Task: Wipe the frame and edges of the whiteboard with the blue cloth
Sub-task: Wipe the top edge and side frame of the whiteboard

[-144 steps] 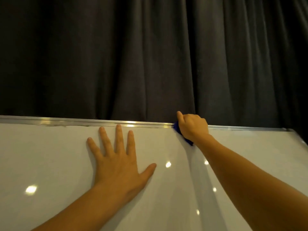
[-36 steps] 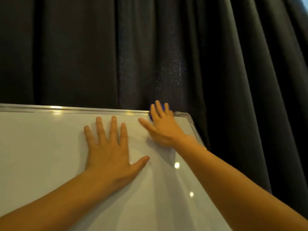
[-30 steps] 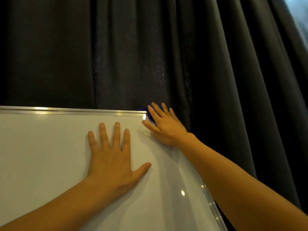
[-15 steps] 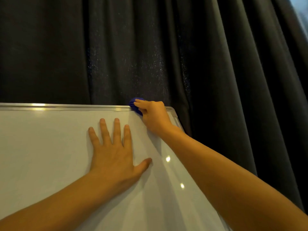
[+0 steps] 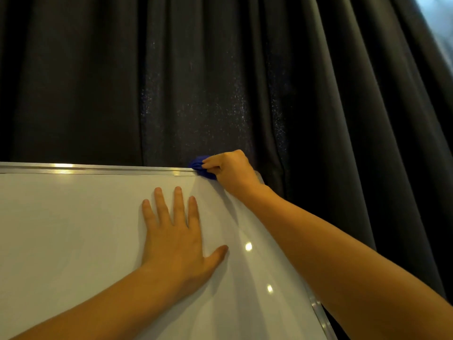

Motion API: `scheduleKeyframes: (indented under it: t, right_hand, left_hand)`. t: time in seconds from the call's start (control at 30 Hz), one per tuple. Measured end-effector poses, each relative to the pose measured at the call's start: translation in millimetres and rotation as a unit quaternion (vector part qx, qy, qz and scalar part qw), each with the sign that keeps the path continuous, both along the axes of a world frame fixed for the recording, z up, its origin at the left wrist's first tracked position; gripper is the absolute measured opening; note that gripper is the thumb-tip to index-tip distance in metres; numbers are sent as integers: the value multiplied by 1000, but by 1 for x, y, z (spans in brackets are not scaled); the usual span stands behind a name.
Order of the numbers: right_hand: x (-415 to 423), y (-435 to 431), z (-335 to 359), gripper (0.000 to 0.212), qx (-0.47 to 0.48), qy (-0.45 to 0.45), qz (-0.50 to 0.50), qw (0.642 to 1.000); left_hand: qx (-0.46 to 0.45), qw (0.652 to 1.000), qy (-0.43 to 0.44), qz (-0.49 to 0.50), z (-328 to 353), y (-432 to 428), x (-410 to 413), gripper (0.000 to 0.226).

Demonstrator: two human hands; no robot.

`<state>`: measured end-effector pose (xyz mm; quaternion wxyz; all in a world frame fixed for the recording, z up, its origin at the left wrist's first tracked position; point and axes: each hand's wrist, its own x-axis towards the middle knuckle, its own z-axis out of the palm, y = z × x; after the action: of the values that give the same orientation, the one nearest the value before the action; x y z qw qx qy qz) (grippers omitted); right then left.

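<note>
The whiteboard (image 5: pixel 73 229) fills the lower left, with a silver metal frame (image 5: pixel 98 169) along its top edge and a strip of the same frame down its right edge (image 5: pixel 318 312). My right hand (image 5: pixel 232 171) is closed around the bunched blue cloth (image 5: pixel 199 166) and presses it on the top frame, just left of the board's upper right corner. Only a small part of the cloth shows past my fingers. My left hand (image 5: pixel 174 231) lies flat on the white surface with fingers spread, holding nothing.
A dark pleated curtain (image 5: pixel 220 82) hangs close behind and to the right of the board. A sliver of bright window (image 5: pixel 441 20) shows at the top right. Ceiling lights reflect on the board's surface.
My right hand went from flat over the upper right corner to a closed grip on the cloth, on the top frame just left of the corner. My left hand stayed flat on the board.
</note>
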<state>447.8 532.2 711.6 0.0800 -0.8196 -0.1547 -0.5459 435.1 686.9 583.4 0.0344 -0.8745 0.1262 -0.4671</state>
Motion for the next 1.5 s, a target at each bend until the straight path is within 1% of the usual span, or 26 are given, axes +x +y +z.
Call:
scheduleKeyframes:
  t: [0.03,0.13,0.2,0.3,0.4,0.53,0.63,0.7,0.8,0.83,0.93,0.97,1.03,1.13,1.17,1.23,1.3,1.33,1.37,1.4,1.43,1.47,1.5]
  right_hand:
    - [-3,-11,1,29,16,-16,-2,1000]
    - [-11,-54,-7,29,166,-56,-9,985]
    - [-13,-71,-18,24,225,-87,10,970]
    - [-11,-73,-38,22,263,-123,62,955]
    - [-16,-78,-57,23,318,-140,96,933]
    - [-20,-92,-67,20,364,-147,78,916]
    - [-23,-101,-47,18,408,-127,70,901]
    - [-24,-105,-35,16,414,-97,62,903]
    - [-33,-108,-46,16,374,-77,64,922]
    - [-35,-108,-56,16,374,-77,69,922]
    - [-44,-114,-96,16,412,-63,93,904]
    - [-48,-116,-103,17,408,-50,90,907]
    - [-57,-122,-101,24,379,-18,78,922]
    - [-58,-118,-82,49,311,30,61,948]
    - [-52,-114,-75,53,285,33,45,957]
    - [-37,-107,-63,55,246,23,23,969]
    - [-24,-105,-48,51,252,32,20,967]
    - [-20,-109,-41,46,280,48,31,958]
    - [-17,-112,-35,42,325,71,58,941]
    - [-16,-113,-32,40,386,101,103,911]
    - [-17,-113,-34,39,448,133,152,871]
    - [-18,-112,-38,40,492,154,183,837]
    - [-20,-111,-45,42,513,167,185,821]
  left_hand:
    - [2,1000,-4,2,0,-1,-1,112]
    - [4,1000,-15,-6,-1,-5,-4,116]
    - [16,999,-34,-30,-1,-11,-7,113]
    - [50,995,-55,-70,3,-29,-12,103]
    - [75,991,-61,-90,0,-52,-16,103]
    - [104,988,-46,-107,-10,-71,-19,104]
    - [108,987,-28,-114,-15,-78,-19,105]
    - [103,987,-22,-117,-15,-82,-19,107]
    - [100,987,-34,-118,-16,-85,-19,109]
    - [102,987,-38,-117,-17,-85,-19,109]
    - [102,987,-43,-116,-21,-84,-16,104]
    - [103,987,-45,-114,-21,-85,-15,102]
    - [110,986,-42,-118,-20,-86,-17,99]
    - [106,985,-53,-126,-19,-89,-23,98]
    - [107,984,-56,-127,-19,-90,-25,98]
    - [108,985,-53,-125,-20,-92,-28,98]
    - [111,986,-50,-118,-21,-93,-28,98]
    - [113,986,-47,-116,-21,-93,-27,98]
    - [115,986,-45,-113,-21,-93,-26,97]
    - [118,986,-45,-111,-21,-92,-25,97]
    - [120,986,-45,-108,-21,-92,-24,97]
    - [120,986,-45,-105,-21,-91,-24,96]
    - [119,986,-45,-104,-21,-91,-23,97]
